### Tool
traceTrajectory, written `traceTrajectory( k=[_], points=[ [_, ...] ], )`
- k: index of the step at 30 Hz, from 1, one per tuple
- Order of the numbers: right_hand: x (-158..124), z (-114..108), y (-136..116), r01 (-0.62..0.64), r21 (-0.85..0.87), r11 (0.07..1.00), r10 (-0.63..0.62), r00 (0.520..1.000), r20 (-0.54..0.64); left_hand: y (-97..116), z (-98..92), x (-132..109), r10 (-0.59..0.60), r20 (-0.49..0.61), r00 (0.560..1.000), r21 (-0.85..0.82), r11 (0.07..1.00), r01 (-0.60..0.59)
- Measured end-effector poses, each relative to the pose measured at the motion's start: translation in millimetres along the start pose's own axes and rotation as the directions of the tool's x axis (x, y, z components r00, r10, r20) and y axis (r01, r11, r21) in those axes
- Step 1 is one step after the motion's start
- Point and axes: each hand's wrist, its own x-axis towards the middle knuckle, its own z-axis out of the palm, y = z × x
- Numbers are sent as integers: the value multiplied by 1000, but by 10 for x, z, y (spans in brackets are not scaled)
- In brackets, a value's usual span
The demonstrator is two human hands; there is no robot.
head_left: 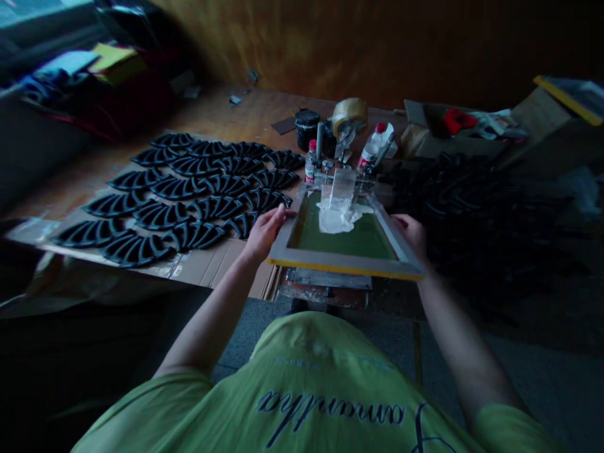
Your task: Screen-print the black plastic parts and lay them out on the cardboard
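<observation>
A screen printing frame (346,257) with grey borders and a yellow front edge is in front of me, raised in front and tilted. My left hand (268,231) grips its left side, and my right hand (411,233) is closed round the right side, with its fingers partly hidden. On the green mesh (325,245) lies a spread of white ink (337,220). A pale, clear-looking squeegee block (343,184) stands in the ink. Behind it, a metal clamp fixture (352,176) meets the frame's far end. Below the front edge shows a flat plate (330,279).
Rows of black ribbed, curved parts (198,189) cover cardboard at left. A dark heap of similar-looking parts (462,214) lies at right. Behind are a black tub (306,129), a tape roll (349,113), red-capped bottles (375,145) and an open cardboard box (415,119).
</observation>
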Motion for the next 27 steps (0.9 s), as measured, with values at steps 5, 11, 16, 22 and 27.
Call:
traceTrajectory(
  k=[5, 11, 16, 22, 27],
  points=[
    [241, 267, -617, 185, -77, 980, -184, 983, 20, -721, 5, -219, -217, 27, 976, 26, 976, 217],
    [313, 689, -1122, 327, -321, 889, -222, 920, 323, -1140, 56, -163, -212, -89, 973, 123, 967, 222],
    [14, 790, -1081, 419, -356, 835, -214, 844, 491, -1256, -18, -105, -215, -76, 974, 129, 966, 223],
    [-308, 562, -991, 663, -160, 731, -446, 642, 624, -1323, -46, -64, -238, -6, 971, 101, 966, 238],
    [-214, 568, -1029, 594, -211, 776, -404, 725, 557, -1303, -48, -58, -229, -42, 973, 112, 966, 232]
  ],
)
